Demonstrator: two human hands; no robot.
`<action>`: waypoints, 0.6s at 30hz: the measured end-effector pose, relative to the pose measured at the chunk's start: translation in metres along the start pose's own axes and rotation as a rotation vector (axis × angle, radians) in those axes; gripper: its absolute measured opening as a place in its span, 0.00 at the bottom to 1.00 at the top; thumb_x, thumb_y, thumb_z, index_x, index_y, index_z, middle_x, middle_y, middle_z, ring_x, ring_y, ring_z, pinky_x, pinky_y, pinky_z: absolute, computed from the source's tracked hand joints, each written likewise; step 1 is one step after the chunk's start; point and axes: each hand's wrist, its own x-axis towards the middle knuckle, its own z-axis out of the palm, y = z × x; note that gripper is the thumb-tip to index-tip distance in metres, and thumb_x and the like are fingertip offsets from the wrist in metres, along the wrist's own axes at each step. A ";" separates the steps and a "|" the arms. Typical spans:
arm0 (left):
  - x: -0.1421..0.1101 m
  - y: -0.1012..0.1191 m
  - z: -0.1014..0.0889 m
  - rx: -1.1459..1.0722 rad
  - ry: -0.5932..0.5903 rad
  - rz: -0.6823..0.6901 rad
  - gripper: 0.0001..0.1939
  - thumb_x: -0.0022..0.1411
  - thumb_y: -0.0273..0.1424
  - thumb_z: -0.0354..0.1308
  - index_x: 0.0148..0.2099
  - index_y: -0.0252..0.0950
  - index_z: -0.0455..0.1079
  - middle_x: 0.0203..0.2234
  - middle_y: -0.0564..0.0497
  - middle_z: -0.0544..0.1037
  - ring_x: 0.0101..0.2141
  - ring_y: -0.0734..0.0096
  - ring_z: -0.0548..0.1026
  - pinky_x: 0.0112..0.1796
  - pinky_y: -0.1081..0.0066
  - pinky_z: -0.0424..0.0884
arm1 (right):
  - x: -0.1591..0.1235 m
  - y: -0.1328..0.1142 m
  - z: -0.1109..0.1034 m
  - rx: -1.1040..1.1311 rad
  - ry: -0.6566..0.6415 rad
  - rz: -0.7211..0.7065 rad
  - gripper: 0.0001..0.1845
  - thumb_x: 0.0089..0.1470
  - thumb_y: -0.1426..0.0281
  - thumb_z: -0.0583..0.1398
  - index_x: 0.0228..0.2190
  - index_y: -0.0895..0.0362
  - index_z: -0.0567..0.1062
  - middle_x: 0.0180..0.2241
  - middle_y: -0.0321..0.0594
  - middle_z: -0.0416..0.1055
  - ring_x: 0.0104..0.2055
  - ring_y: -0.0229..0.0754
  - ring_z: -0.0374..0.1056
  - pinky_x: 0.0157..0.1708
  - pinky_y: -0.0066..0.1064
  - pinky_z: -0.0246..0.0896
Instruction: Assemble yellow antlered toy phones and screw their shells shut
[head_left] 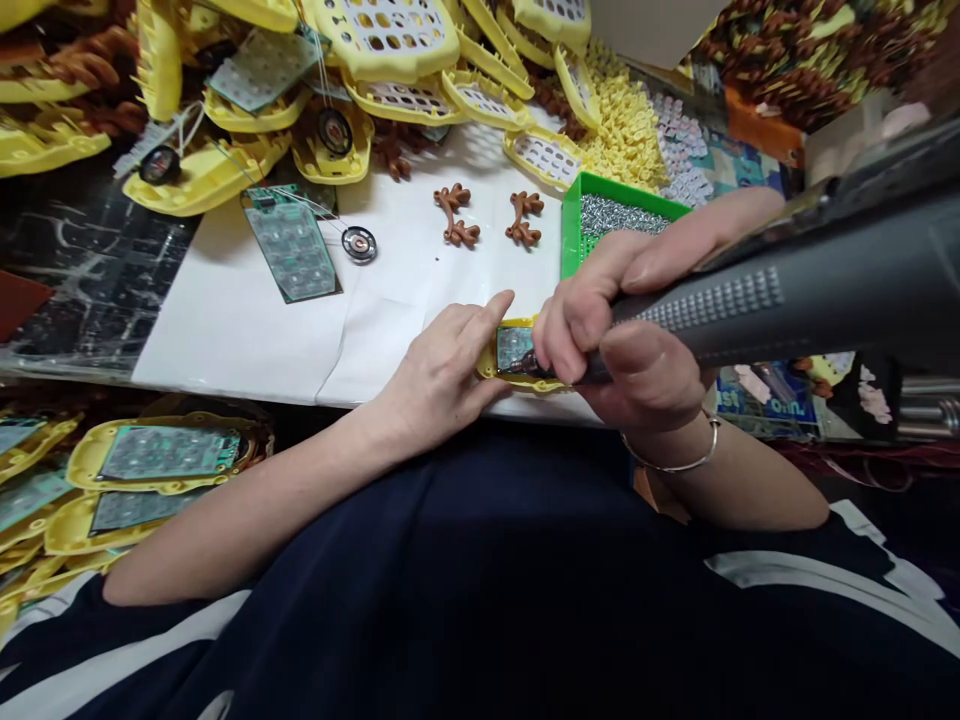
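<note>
Grey driver [810,290] in your right grip [634,325], pointed into the yellow shell [489,362] held by your left grip [446,360]. It lies on the white-covered worktop [405,275], at its near edge; beyond lie brown branched pieces [523,220], a green screw tray [571,230] and heaped yellow casings [382,45].

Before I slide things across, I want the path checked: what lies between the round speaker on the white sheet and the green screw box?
The head view shows two brown antler-shaped pieces, lying apart on the white sheet.
</note>
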 end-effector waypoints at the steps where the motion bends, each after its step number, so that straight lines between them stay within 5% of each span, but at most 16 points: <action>1: 0.000 -0.001 0.001 -0.006 0.002 0.008 0.27 0.67 0.35 0.55 0.64 0.34 0.53 0.42 0.44 0.74 0.42 0.62 0.73 0.41 0.62 0.72 | 0.000 0.000 0.001 0.014 -0.020 -0.009 0.26 0.44 0.40 0.61 0.27 0.47 0.62 0.23 0.33 0.65 0.25 0.39 0.67 0.25 0.36 0.66; 6: 0.001 -0.002 0.002 -0.014 -0.003 0.051 0.32 0.65 0.36 0.57 0.66 0.32 0.50 0.42 0.41 0.74 0.42 0.60 0.72 0.42 0.61 0.72 | 0.002 -0.002 0.002 0.094 0.027 -0.016 0.26 0.44 0.43 0.62 0.28 0.48 0.61 0.19 0.28 0.61 0.17 0.34 0.59 0.18 0.31 0.58; 9: 0.000 -0.001 -0.009 0.013 -0.069 0.056 0.35 0.65 0.35 0.57 0.68 0.33 0.47 0.44 0.40 0.74 0.42 0.59 0.72 0.43 0.60 0.72 | 0.009 -0.014 -0.011 0.215 0.246 -0.140 0.21 0.42 0.50 0.67 0.30 0.46 0.65 0.17 0.26 0.56 0.13 0.31 0.49 0.14 0.28 0.50; 12: 0.005 -0.002 -0.033 0.046 -0.199 0.025 0.30 0.65 0.37 0.57 0.65 0.35 0.55 0.44 0.41 0.74 0.44 0.59 0.73 0.43 0.62 0.73 | 0.017 -0.027 -0.039 0.181 0.502 -0.318 0.14 0.44 0.56 0.68 0.28 0.48 0.71 0.21 0.30 0.55 0.15 0.32 0.47 0.14 0.28 0.49; 16: 0.040 -0.020 -0.059 0.139 -0.164 -0.007 0.19 0.67 0.42 0.53 0.52 0.35 0.71 0.41 0.42 0.76 0.37 0.63 0.75 0.37 0.65 0.72 | 0.021 -0.024 -0.083 -0.090 0.652 -0.335 0.06 0.53 0.57 0.61 0.33 0.44 0.75 0.27 0.35 0.61 0.24 0.39 0.59 0.26 0.33 0.60; 18: 0.070 -0.036 -0.058 0.230 -0.144 -0.041 0.15 0.66 0.39 0.52 0.43 0.37 0.76 0.34 0.45 0.76 0.32 0.65 0.73 0.34 0.65 0.69 | 0.018 -0.013 -0.100 -0.194 0.633 -0.295 0.11 0.55 0.53 0.58 0.40 0.38 0.74 0.39 0.37 0.68 0.41 0.47 0.68 0.39 0.37 0.65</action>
